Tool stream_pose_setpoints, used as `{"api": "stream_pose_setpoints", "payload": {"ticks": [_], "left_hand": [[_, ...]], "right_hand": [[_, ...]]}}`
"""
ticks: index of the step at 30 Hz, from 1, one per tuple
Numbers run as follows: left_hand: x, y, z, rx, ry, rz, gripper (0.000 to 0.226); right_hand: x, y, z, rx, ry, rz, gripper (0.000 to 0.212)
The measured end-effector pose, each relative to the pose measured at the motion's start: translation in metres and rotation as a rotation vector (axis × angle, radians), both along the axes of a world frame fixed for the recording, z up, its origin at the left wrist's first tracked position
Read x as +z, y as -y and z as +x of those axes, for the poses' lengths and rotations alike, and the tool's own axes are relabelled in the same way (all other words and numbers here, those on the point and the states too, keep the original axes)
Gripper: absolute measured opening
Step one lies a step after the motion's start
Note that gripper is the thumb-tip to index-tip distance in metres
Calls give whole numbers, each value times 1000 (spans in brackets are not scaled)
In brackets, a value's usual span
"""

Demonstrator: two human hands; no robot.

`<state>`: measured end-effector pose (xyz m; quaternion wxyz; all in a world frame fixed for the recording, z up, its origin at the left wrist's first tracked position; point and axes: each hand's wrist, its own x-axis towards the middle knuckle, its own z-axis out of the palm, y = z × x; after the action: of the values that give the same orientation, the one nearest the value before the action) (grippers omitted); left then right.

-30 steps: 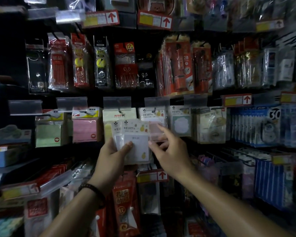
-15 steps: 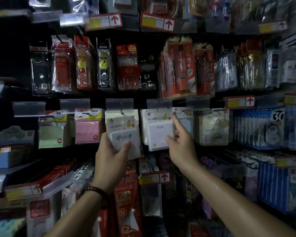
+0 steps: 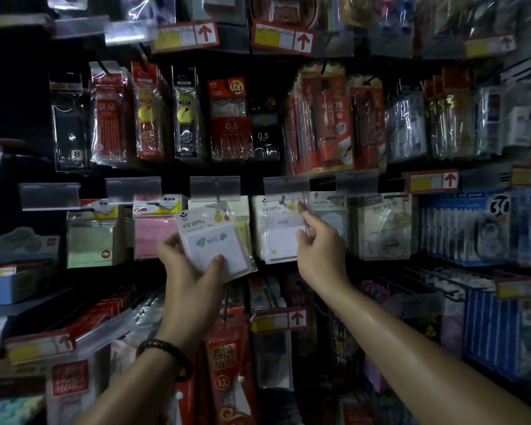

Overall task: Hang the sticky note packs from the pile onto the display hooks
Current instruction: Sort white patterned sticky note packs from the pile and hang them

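Observation:
My left hand (image 3: 193, 280) grips a small stack of white "BE HAPPY" sticky note packs (image 3: 210, 237), tilted, in front of the middle display hook. To its right a matching sticky note pack (image 3: 278, 231) hangs on a hook (image 3: 282, 199) under a clear price tag holder. My right hand (image 3: 319, 250) pinches that hung pack at its right edge, the index finger stretched up toward the pack's header. How many packs my left hand holds is hard to tell.
Green note packs (image 3: 89, 243) and pink note packs (image 3: 154, 237) hang to the left. More pale note packs (image 3: 380, 228) and blue correction tape packs (image 3: 472, 228) hang to the right. Pen packs (image 3: 230, 118) fill the row above; red packs (image 3: 227, 372) hang below.
My right hand took one pack from the stack in my left hand, carried it right and up, and now has it on the hook. My left hand rose slightly with the remaining stack.

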<state>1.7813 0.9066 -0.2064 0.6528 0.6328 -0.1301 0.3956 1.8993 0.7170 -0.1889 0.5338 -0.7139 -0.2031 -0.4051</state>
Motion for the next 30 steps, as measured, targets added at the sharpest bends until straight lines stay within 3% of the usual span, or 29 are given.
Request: {"api": "stream_pose_setpoints", "payload": {"ticks": [5, 12, 14, 17, 21, 30], "left_hand": [[1, 3, 3, 5, -8, 88, 65], [5, 22, 9, -59, -66, 261, 45], [7, 29, 13, -82, -77, 267, 46], [5, 39, 24, -93, -43, 227, 46], [4, 52, 45, -34, 46, 195, 47], [19, 59, 63, 163, 97, 373, 62]], "right_hand": [[8, 2, 2, -143, 14, -176, 53], [20, 13, -14, -430, -79, -457, 51], [12, 15, -18, -376, 6, -390, 47], [-6, 18, -22, -64, 131, -216, 55], [-29, 14, -27, 168, 54, -88, 79], [-15, 18, -5, 43, 120, -78, 82]]}}
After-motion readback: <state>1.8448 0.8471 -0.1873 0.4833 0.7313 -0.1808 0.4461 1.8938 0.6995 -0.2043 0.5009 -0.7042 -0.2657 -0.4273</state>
